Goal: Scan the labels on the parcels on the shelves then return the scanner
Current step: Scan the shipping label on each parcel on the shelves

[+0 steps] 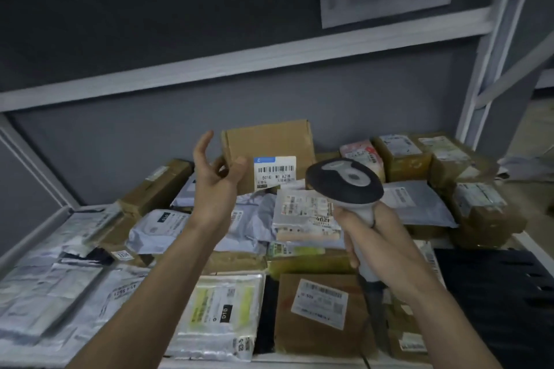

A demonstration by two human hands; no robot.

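Observation:
My left hand point(217, 181) grips the lower left corner of a brown cardboard box point(269, 141), thumb on its front, index finger sticking up. The box stands upright at the back of the shelf, and its white barcode label point(275, 172) faces me. My right hand point(377, 237) is closed around the white handle of a barcode scanner point(344, 181). The scanner's dark, rounded head sits just right of the label, over the heap of parcels. Its cable point(370, 302) hangs down below my hand.
Many parcels cover the shelf: grey mailer bags point(51, 287) at left, a clear bag point(221, 308) and a labelled box point(317, 308) in front, taped brown boxes point(476, 189) at right. A black crate point(503, 293) sits at lower right. A white shelf beam point(239, 66) runs overhead.

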